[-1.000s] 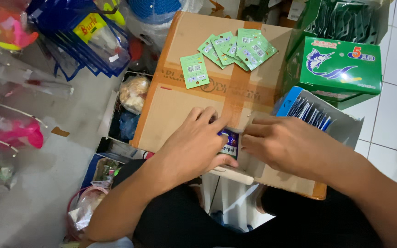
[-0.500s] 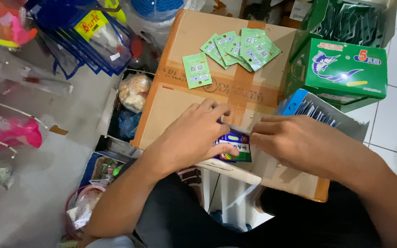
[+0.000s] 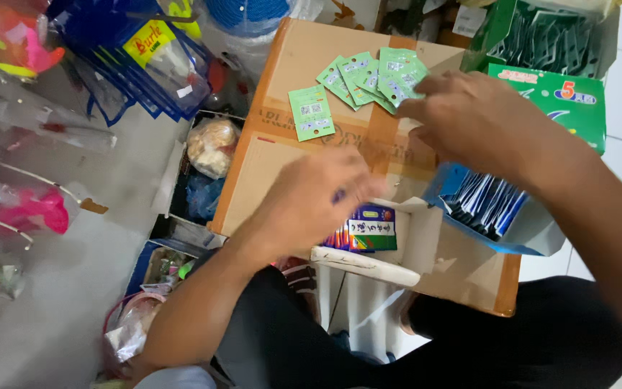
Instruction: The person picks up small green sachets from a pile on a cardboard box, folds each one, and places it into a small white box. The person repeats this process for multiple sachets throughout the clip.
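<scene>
My left hand (image 3: 311,202) hovers, blurred, over a brown cardboard box (image 3: 282,173), just left of a small white tray holding colourful packets (image 3: 372,229). Its fingers look loosely spread with nothing in them. My right hand (image 3: 469,115) reaches up to a fanned pile of green sachets (image 3: 372,75) on the box top; its fingertips touch the rightmost sachets. One green sachet (image 3: 311,112) lies alone to the left. A blue open box of dark packets (image 3: 487,205) sits below my right wrist.
A green carton (image 3: 552,94) and a box of green packs (image 3: 556,39) stand at the upper right. Blue bags (image 3: 145,57), toys and clear plastic goods crowd the left. Small boxes with wrapped items (image 3: 210,148) sit beside the cardboard box. White tiles lie at right.
My right hand has left the tray of packets and moved up to the green sachets. My left hand has lifted off the packets and shifted slightly left.
</scene>
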